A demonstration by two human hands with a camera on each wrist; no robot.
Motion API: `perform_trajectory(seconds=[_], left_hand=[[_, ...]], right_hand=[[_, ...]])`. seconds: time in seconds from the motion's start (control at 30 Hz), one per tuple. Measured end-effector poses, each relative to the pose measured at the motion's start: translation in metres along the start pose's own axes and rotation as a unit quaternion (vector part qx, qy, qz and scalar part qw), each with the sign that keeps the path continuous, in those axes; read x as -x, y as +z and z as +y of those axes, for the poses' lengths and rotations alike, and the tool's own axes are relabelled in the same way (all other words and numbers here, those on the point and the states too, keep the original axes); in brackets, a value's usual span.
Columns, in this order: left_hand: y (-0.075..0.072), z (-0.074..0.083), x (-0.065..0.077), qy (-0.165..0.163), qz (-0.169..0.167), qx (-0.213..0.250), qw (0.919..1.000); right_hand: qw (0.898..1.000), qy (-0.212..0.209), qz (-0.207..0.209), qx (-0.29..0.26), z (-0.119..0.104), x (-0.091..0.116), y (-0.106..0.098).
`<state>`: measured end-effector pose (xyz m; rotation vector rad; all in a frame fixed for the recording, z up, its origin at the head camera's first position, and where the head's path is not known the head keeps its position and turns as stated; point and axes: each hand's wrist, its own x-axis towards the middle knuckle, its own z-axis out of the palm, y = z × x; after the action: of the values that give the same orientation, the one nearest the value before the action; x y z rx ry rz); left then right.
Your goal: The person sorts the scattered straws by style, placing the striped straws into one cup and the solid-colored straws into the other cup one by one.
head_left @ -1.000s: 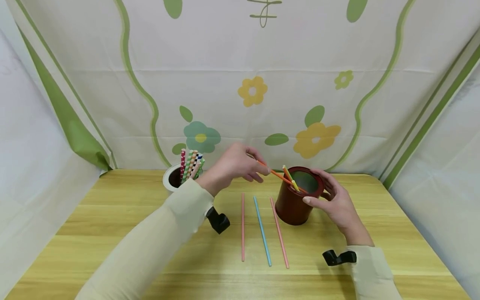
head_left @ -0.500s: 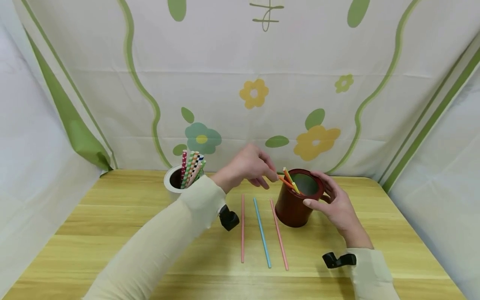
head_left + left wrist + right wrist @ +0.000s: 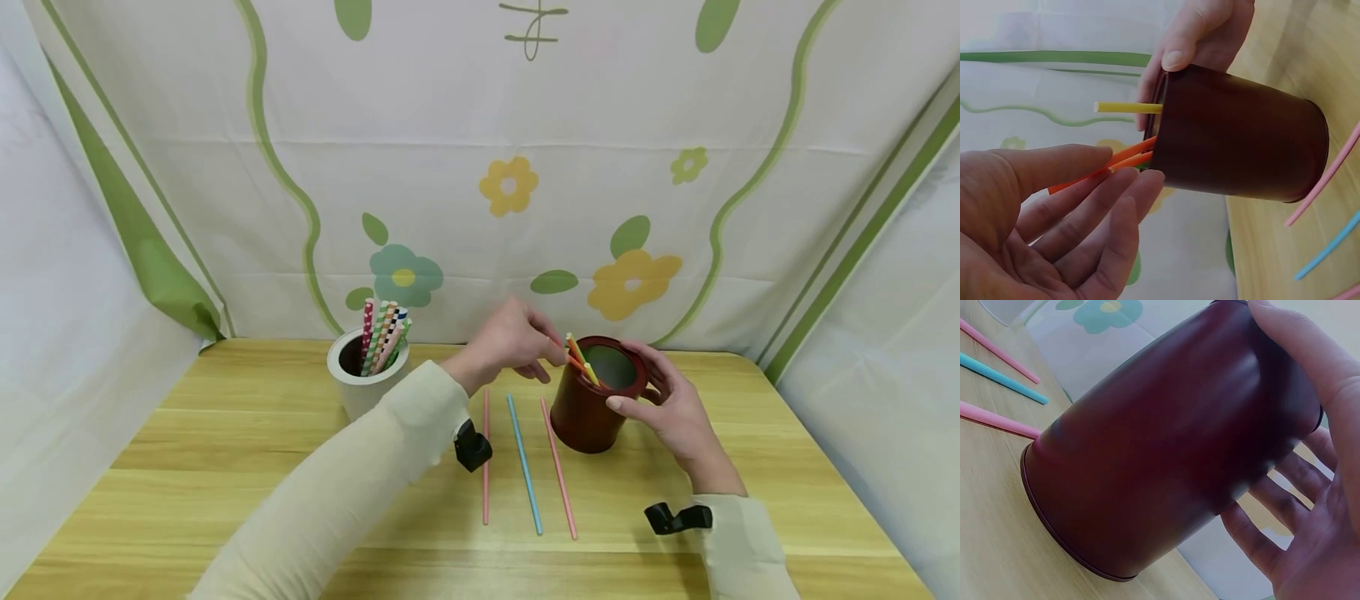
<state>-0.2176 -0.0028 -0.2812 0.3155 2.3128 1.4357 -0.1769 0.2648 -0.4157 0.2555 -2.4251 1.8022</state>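
My left hand (image 3: 519,337) pinches an orange straw (image 3: 1130,152) between thumb and fingers, just left of the dark red mug (image 3: 588,421). The straw's far end runs inside the mug's mouth. A second orange straw (image 3: 1138,161) lies close beside it, near my fingertips. Yellow straws (image 3: 592,374) stick out over the mug's rim. My right hand (image 3: 667,404) holds the mug by its rim, thumb in front and fingers behind, on the handle side. In the right wrist view the mug (image 3: 1147,444) stands on the table, and the straws in it are hidden.
Two pink straws (image 3: 486,492) and a blue straw (image 3: 525,467) lie on the wooden table (image 3: 225,492). A white cup (image 3: 352,387) at the left holds several patterned straws (image 3: 384,337). A flowered curtain (image 3: 450,208) hangs behind.
My left hand has moved right and slightly down to the mug, carrying the orange straw deeper into it. My right hand keeps its hold on the mug.
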Motion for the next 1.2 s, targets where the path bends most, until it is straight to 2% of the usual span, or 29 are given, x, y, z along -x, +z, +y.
perform_trajectory(seconds=[0.23, 0.63, 0.73, 0.83, 1.2], left_hand=[[0.012, -0.004, -0.003, 0.003, 0.025, 0.012, 0.9996], [0.027, -0.009, -0.009, -0.01, 0.052, -0.006, 0.9986], [0.028, -0.01, -0.009, -0.009, 0.053, -0.013, 0.9984], [0.027, -0.011, -0.008, -0.008, 0.051, -0.002, 0.9987], [0.014, -0.017, 0.001, 0.019, 0.021, 0.023, 0.9993]], right_hand=[[1.0, -0.001, -0.001, -0.005, 0.0, -0.001, 0.0], [1.0, -0.001, -0.001, -0.011, 0.001, -0.002, 0.0], [1.0, -0.004, -0.001, -0.011, 0.001, -0.002, 0.001], [1.0, -0.006, -0.002, -0.009, 0.0, -0.002, 0.001], [1.0, -0.003, -0.005, -0.009, 0.0, -0.001, 0.001]])
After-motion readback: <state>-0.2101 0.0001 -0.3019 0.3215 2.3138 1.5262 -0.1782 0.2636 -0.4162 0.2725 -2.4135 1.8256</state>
